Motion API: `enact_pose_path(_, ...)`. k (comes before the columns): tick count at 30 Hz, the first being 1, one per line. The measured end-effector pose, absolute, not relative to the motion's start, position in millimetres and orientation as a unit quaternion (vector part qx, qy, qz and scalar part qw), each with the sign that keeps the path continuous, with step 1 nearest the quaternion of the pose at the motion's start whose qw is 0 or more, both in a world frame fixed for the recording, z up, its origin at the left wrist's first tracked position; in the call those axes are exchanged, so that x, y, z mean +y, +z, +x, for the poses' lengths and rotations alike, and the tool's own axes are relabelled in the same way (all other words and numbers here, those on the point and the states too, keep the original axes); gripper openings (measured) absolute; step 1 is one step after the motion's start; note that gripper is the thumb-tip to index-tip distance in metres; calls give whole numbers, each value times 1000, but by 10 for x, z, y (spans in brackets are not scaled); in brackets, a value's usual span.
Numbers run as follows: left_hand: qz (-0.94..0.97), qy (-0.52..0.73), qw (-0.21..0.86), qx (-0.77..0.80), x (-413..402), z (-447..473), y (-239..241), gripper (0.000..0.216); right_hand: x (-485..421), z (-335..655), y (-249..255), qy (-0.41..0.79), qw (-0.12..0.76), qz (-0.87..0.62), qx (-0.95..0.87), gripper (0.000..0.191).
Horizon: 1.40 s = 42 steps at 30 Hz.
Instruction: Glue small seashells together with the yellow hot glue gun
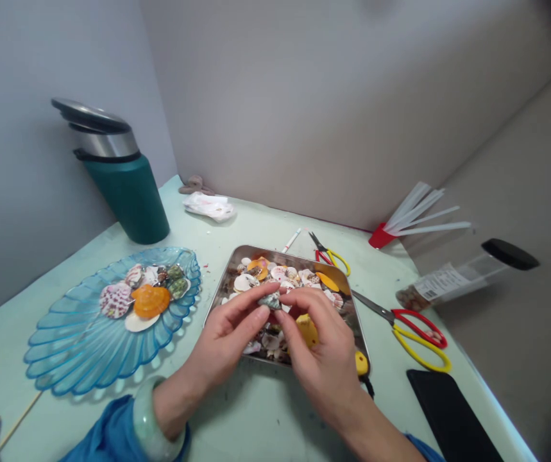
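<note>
Both my hands meet over a metal tray point(237, 258) full of mixed seashells. My left hand point(227, 337) and my right hand point(321, 346) pinch one small grey-green shell point(271, 300) between their fingertips, just above the pile. A yellow object point(308, 328) lies in the tray under my right hand. To the left, a blue shell-shaped glass dish point(73, 350) holds several sorted shells, among them an orange scallop point(151, 300) and a pink speckled one point(115, 299). My left wrist wears a pale green bangle point(146, 418).
A green flask point(121, 183) with a steel lid stands at the back left. Red-and-yellow scissors point(412, 330) lie right of the tray, smaller ones point(330, 255) behind it. A clear jar point(462, 276) lies on its side, white sticks point(417, 215) behind, and a black slab point(451, 417) at the front right.
</note>
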State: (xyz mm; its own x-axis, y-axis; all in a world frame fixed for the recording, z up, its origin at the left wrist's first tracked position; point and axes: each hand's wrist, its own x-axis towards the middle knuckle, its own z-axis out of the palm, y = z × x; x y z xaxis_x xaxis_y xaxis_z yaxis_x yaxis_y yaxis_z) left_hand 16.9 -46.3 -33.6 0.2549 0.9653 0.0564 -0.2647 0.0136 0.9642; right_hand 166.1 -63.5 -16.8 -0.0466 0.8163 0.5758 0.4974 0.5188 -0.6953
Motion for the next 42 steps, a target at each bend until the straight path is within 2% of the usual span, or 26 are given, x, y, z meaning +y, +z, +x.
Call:
enact_pose_path(19,482,462,646,370,-457,187,-300,41,-620,1676,-178,145,508,-465,-710,14)
enact_pose_path(27,514,476,606,377,-452,162,-298,37,-643,1681,-189,145,508,-457,-716,15)
enact_pose_path(35,476,471,644,370,-450,204,-297,37,-619,1688,-168,143,496,-459,-723,12)
enact_pose_path(39,457,475,668,345,-438,200,-315,44,-570,1810,-37,119,448,-478,-746,6)
enact_pose_path(42,445,481,675,339,-427,191,-333,47,-553,1979,71,85,332,-555,-758,6)
